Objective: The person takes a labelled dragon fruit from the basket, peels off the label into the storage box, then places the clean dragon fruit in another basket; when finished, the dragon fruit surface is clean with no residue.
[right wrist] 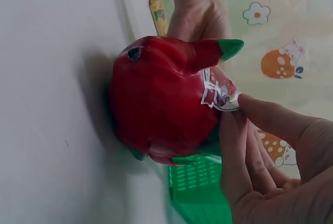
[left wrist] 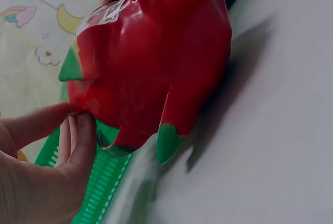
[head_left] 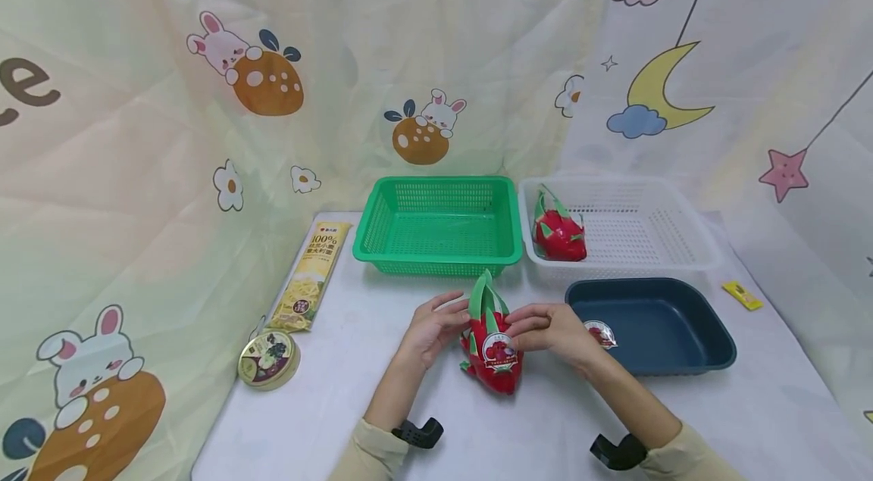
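Observation:
A red toy dragon fruit (head_left: 492, 378) with green-tipped scales lies between the hands at the middle of the table, green leaves pointing toward the back. On its upper side is a round sticker (head_left: 500, 351) with a picture on it. My left hand (head_left: 431, 327) pinches the fruit's side near the leaf end, as the left wrist view shows with thumb and finger (left wrist: 82, 135) meeting at the skin. From the right, my right hand (head_left: 554, 327) pinches the edge of the sticker (right wrist: 226, 94) between thumb (right wrist: 265, 110) and forefinger. The fruit's underside is hidden in the head view.
Behind the fruit stand a green basket (head_left: 436, 261) and a white basket (head_left: 634, 267) holding another dragon fruit (head_left: 561, 235). A dark blue tray (head_left: 668, 326) with a round sticker (head_left: 600, 334) is at right, near a yellow packet (head_left: 742, 295). Pasta (head_left: 310, 276) and a round tin (head_left: 269, 360) lie left.

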Demonstrator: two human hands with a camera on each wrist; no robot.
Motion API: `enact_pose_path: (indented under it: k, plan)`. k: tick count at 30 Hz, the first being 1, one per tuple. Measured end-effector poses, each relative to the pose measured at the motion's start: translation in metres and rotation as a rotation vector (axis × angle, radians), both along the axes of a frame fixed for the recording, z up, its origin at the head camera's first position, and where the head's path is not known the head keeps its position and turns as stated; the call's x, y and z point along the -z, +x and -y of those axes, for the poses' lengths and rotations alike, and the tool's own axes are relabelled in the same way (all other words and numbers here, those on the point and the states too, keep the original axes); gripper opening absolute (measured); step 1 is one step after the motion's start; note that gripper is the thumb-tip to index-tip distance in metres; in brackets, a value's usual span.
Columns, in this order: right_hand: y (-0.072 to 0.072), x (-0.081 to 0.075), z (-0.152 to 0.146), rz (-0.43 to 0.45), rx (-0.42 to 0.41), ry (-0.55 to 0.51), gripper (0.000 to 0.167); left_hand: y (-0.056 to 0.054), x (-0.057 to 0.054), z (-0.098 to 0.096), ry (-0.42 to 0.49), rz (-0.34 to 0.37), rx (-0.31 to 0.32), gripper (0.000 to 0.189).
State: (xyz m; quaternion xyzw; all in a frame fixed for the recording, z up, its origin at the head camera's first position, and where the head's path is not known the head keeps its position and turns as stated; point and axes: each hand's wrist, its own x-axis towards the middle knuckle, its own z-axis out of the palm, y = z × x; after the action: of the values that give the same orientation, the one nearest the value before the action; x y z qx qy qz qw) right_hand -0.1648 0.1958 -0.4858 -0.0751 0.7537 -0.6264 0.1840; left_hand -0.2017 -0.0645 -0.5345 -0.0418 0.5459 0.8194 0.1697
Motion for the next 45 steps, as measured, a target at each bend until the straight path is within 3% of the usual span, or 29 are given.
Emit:
enact_pose_path:
  k: [11,33,40,45]
  plan:
    - [-0.005,0.012,0.003,0.193,0.025,-0.141,0.046,0.0,0.003,-0.007,0.003,-0.003,-0.019,0.047]
    - [-0.003,0.014,0.004,0.293,0.033,-0.299,0.048,-0.003,0.0,-0.005,-0.007,-0.011,-0.024,0.046]
    - [-0.003,0.015,0.003,0.332,-0.017,-0.362,0.049,-0.003,0.002,-0.005,-0.007,0.001,-0.071,0.046]
    - [-0.003,0.017,-0.003,0.378,-0.067,-0.462,0.052,-0.004,0.001,-0.005,-0.017,-0.019,-0.061,0.045]
